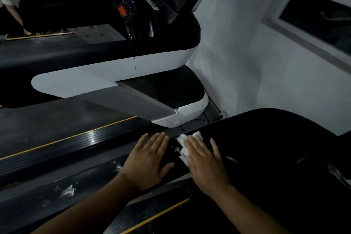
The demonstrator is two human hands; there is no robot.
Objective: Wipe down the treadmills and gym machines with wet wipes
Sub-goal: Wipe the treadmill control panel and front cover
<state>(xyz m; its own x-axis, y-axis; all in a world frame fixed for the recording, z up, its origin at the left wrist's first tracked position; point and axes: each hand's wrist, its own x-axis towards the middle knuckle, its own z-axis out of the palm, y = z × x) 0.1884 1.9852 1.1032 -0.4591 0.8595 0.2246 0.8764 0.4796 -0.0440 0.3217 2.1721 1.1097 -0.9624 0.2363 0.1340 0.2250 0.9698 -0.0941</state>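
On one glossy, rounded black treadmill handrail [266, 138] streaked with white smears, the left hand [150, 159] lay flat with spread fingers holding nothing, while the right hand [206, 163] pressed one crumpled white wet wipe [182, 145] under straight fingers, beside one smooth, curved black-and-white treadmill [152, 62].

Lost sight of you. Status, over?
Right hand pressing wipe on black treadmill rail. Left hand flat beside it, empty. White smears along rail, uncleaned.
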